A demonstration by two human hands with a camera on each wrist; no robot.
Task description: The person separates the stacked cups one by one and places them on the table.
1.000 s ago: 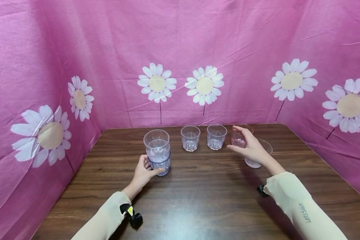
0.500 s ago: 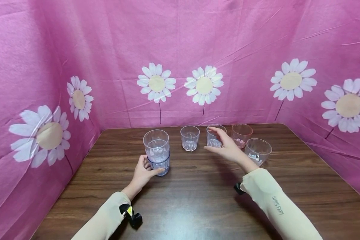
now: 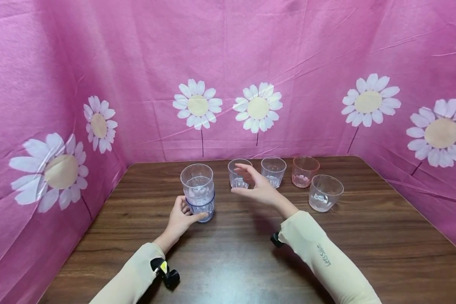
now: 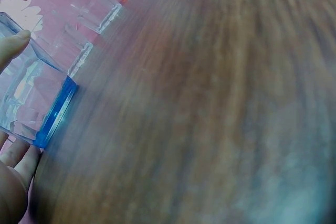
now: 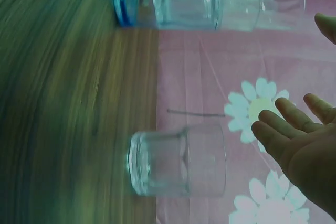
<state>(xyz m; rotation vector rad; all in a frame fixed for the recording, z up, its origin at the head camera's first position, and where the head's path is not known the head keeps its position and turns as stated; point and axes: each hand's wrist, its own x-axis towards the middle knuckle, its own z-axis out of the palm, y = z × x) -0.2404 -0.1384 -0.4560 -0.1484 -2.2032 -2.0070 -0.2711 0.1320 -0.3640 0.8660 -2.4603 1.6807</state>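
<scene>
My left hand (image 3: 178, 221) holds a blue-tinted cup (image 3: 206, 207) low on the table, thumb on the near side and fingers behind it. Clear cups (image 3: 196, 179) are nested in its mouth and rise above its blue rim. In the left wrist view the thumb (image 4: 13, 48) presses the side of the blue cup (image 4: 39, 93). My right hand (image 3: 264, 190) hovers with fingers apart and holds nothing. It partly hides a clear cup (image 3: 235, 169) behind it. The right wrist view shows this hand (image 5: 310, 145) beside the stack's upper rims, not touching them.
Another clear cup (image 3: 273, 166) stands in the back row, with a red-rimmed pinkish cup (image 3: 305, 171) to its right. A further clear cup (image 3: 326, 193) stands nearer at the right. Pink cloth (image 3: 220, 42) with daisies hangs around the brown wooden table (image 3: 228, 253).
My right hand has moved left from beside the red-rimmed cup, past the back-row cups, toward the stack, staying unclosed. My left hand and the stack have stayed in place.
</scene>
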